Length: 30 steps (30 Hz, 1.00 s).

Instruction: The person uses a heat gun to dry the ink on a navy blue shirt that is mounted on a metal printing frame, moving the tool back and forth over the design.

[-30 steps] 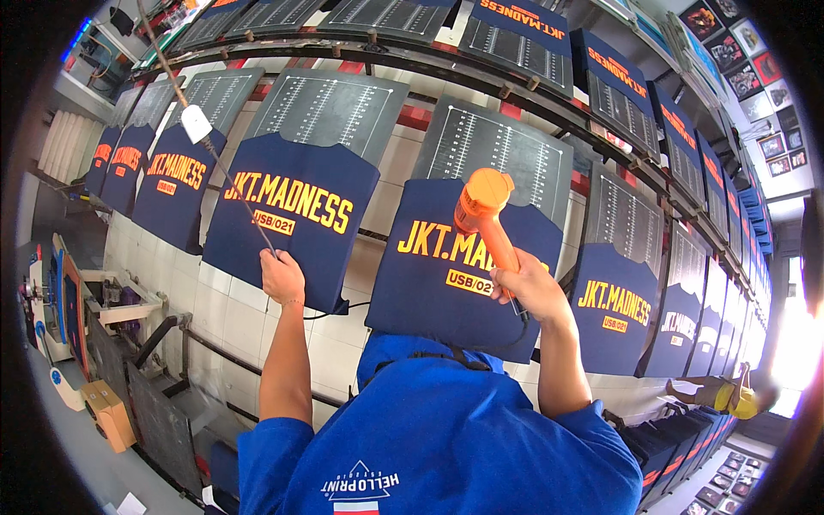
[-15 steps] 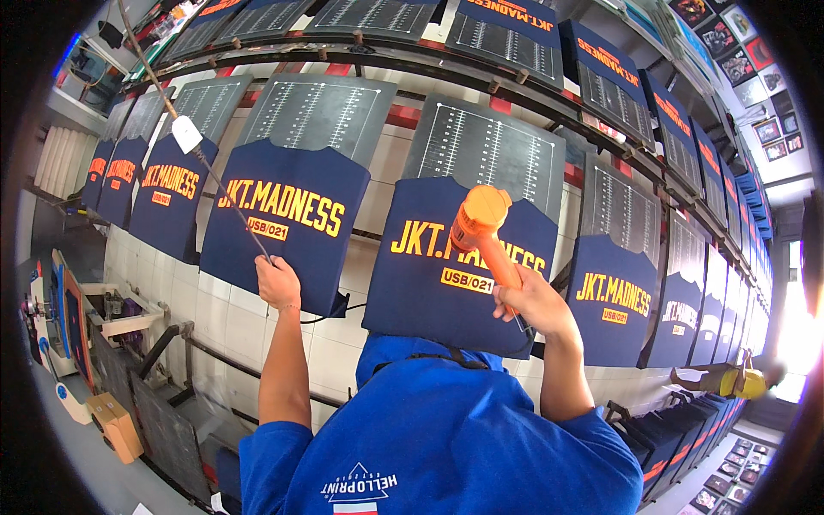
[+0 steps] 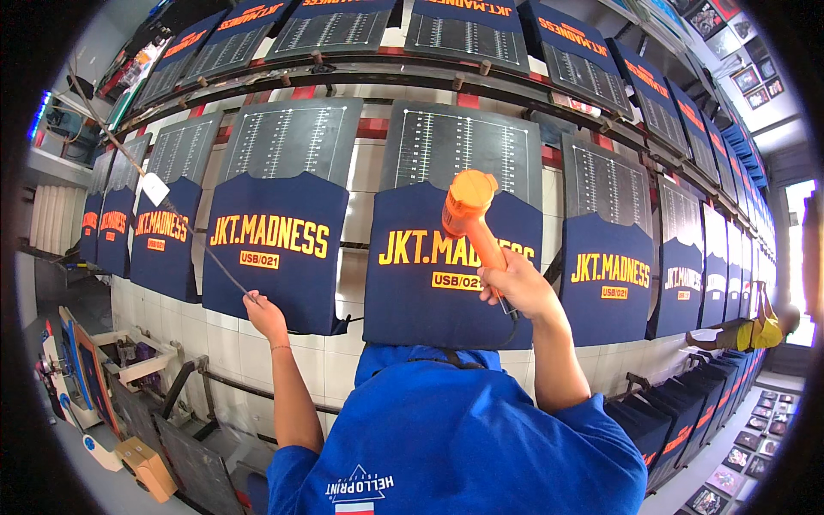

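Note:
My right hand (image 3: 521, 285) is wrapped round the handle of an orange hair dryer (image 3: 470, 199). The dryer is held above a navy shirt (image 3: 412, 313) with orange and yellow print, and its head hides part of the lettering. My left hand (image 3: 266, 316) is closed on a dark power cord (image 3: 225, 273), in front of the neighbouring navy shirt (image 3: 300, 296). From that hand the cord rises to the upper left, passing through a white connector (image 3: 154, 188). Both shirts lie on dark boards (image 3: 459, 150) marked with white dotted scales.
More printed shirts on boards run left and right along this row. Behind a dark rail (image 3: 378, 73) stands a second row (image 3: 468, 39). At far right is a person in yellow (image 3: 760, 330). A metal frame (image 3: 206, 382) and a cardboard box (image 3: 146, 468) stand at lower left.
The view has shifted, so the shirts nearest me sit lower and further left. My left hand appears lower with the cord. The dryer stays over the same shirt.

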{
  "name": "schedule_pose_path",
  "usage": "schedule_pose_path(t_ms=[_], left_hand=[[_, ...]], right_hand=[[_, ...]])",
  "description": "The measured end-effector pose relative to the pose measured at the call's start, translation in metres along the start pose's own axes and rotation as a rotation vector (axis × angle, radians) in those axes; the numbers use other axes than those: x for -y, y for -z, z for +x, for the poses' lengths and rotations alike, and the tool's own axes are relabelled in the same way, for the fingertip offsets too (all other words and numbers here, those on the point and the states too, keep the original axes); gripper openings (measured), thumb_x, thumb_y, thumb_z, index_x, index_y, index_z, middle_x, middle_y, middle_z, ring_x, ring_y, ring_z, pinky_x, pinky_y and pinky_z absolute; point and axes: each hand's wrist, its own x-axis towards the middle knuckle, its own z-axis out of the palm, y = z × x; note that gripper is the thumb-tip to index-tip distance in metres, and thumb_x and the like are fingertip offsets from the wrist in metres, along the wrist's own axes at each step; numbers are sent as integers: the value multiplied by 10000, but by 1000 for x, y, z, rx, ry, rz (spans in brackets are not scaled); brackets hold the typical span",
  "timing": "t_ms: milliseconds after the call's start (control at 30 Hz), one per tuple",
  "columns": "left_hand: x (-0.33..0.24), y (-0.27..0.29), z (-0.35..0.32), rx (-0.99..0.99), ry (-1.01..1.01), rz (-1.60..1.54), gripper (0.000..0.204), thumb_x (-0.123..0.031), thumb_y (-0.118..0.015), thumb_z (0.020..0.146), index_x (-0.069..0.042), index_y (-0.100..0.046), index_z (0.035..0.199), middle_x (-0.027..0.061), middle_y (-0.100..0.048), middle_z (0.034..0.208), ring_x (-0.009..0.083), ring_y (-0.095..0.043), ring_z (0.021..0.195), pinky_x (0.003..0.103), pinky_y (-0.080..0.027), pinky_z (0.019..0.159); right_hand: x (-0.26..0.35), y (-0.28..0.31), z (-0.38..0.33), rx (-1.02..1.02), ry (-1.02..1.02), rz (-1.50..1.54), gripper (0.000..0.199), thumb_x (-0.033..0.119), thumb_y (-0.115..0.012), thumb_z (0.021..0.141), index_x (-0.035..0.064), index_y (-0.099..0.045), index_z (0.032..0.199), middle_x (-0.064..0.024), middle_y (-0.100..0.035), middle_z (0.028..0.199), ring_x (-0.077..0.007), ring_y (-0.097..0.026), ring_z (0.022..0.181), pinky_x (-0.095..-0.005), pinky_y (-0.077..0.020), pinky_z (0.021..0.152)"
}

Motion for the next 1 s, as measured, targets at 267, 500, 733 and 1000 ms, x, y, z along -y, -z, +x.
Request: schedule_pose_path(t_ms=[267,500,733,1000], left_hand=[[19,8,23,24,-112,84,283,-136,-439,994,63,-609,1102,231,-666,1079,396,-637,1009,454,-495,893],[-18,5,15,-77,-86,367,458,-221,-518,976,1,-507,1377,220,-508,1415,423,-459,1301,533,-368,1069],[-86,-30,-27,-118,-655,241,580,-185,-567,925,43,-417,1437,323,-374,1497,490,-337,1401,572,-243,1166],[-131,-97,-141,613,-996,58,616,-237,-533,979,52,-347,1490,260,-339,1558,422,-277,1475,519,-217,1214]], right_hand=[[-5,-9,-35,9,-99,0,261,149,-646,917,-32,-530,1065,-61,-610,819,-135,-656,663,-256,-521,549],[-12,-16,-45,-5,-113,-19,260,151,-652,916,-27,-521,1054,-59,-608,834,-135,-660,677,-261,-523,563],[-14,-19,-48,-63,-97,-18,262,152,-650,918,-22,-523,1066,-51,-599,816,-126,-647,676,-265,-518,564],[-21,-12,-12,-162,40,33,249,145,-633,919,-17,-525,1075,-36,-582,796,-108,-607,650,-255,-509,564]])
